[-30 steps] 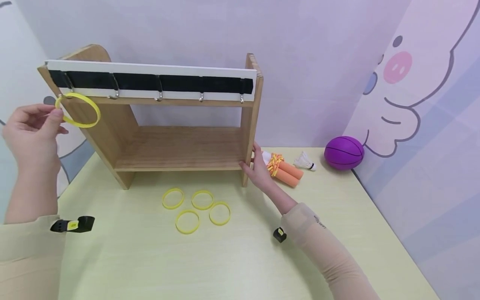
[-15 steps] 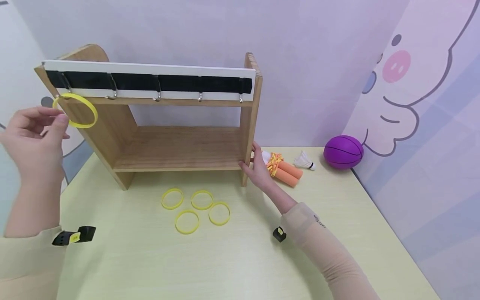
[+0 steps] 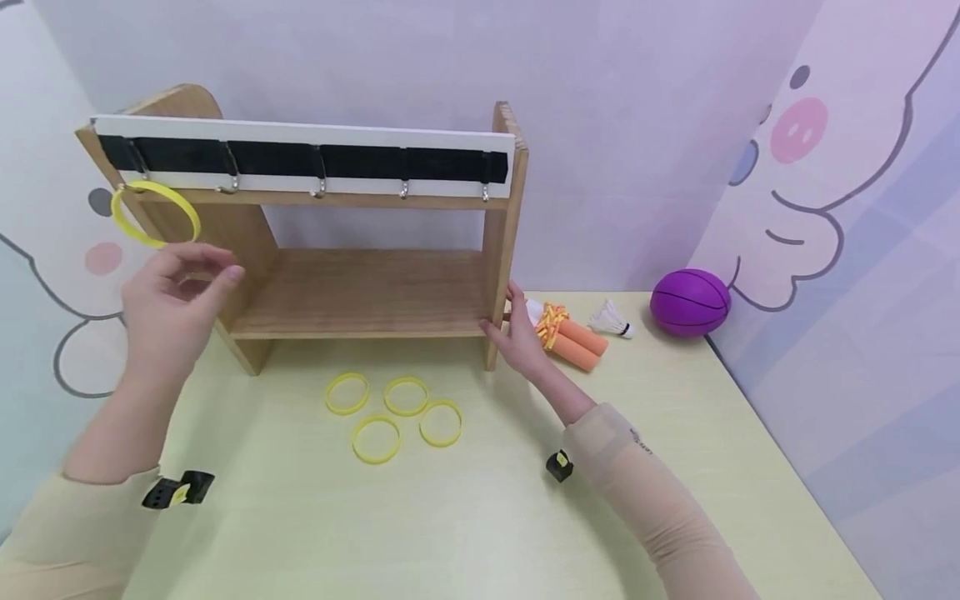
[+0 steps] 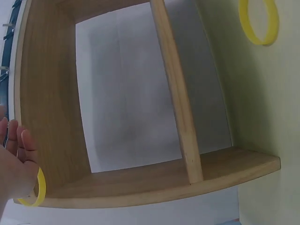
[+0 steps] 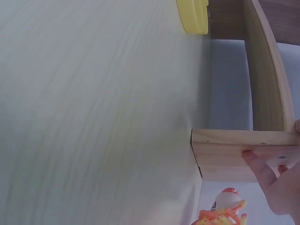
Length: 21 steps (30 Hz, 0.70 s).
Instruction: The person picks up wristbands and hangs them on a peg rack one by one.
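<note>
A yellow ring (image 3: 178, 200) hangs at the leftmost hook of a wooden shelf rack (image 3: 375, 292). Just below and to the right of it is my left hand (image 3: 172, 287), its fingers loosely bent and nothing between them. In the left wrist view that ring (image 4: 41, 187) shows beside the hand (image 4: 14, 173). My right hand (image 3: 521, 342) holds the rack's right side panel (image 5: 225, 157), thumb over the front edge and fingers against the outer face. Several more yellow rings (image 3: 375, 461) lie flat on the table in front of the rack.
The other metal hooks (image 3: 320, 187) line the black strip on the rack's white board (image 3: 300, 132). Right of the rack lie a skipping rope (image 3: 577, 350) with orange handles, a shuttlecock (image 3: 611, 319) and a purple ball (image 3: 690, 302). Walls border the table (image 3: 450, 533).
My left hand has let go of the yellow ring and moved right and slightly down. The ring stays hanging at the leftmost hook. My right hand keeps its place on the rack.
</note>
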### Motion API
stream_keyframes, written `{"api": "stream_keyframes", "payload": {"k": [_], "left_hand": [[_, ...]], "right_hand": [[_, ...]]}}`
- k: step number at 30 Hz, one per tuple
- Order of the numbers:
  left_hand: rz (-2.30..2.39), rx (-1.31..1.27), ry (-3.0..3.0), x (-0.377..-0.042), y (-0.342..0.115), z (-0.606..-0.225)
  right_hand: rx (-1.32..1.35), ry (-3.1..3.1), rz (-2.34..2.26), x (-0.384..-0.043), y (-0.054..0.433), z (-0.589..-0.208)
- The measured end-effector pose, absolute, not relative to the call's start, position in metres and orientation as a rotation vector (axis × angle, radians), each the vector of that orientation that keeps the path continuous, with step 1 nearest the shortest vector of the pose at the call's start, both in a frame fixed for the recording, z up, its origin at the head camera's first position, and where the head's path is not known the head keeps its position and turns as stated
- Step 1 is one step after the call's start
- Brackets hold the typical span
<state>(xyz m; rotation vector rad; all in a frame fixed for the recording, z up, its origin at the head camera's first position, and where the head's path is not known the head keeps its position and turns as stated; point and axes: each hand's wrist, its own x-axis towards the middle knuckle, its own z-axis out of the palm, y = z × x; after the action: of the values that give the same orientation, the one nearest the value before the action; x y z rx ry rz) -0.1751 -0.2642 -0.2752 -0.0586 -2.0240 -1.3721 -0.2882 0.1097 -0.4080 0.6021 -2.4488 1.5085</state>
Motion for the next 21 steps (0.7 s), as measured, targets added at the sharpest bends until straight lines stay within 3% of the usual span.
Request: {"api": "stream_keyframes", "payload": {"k": [14, 21], "left_hand": [[-1.158, -0.411, -2.341, -0.181, -0.233, -0.328], [-1.101, -0.632, -2.537, -0.187, -0.223, -0.366]], "right_hand": [[0.573, -2.413, 1.638, -0.294, 0.122, -0.402], [0.637, -2.423, 1.610, -0.271, 0.119, -0.374]]}}
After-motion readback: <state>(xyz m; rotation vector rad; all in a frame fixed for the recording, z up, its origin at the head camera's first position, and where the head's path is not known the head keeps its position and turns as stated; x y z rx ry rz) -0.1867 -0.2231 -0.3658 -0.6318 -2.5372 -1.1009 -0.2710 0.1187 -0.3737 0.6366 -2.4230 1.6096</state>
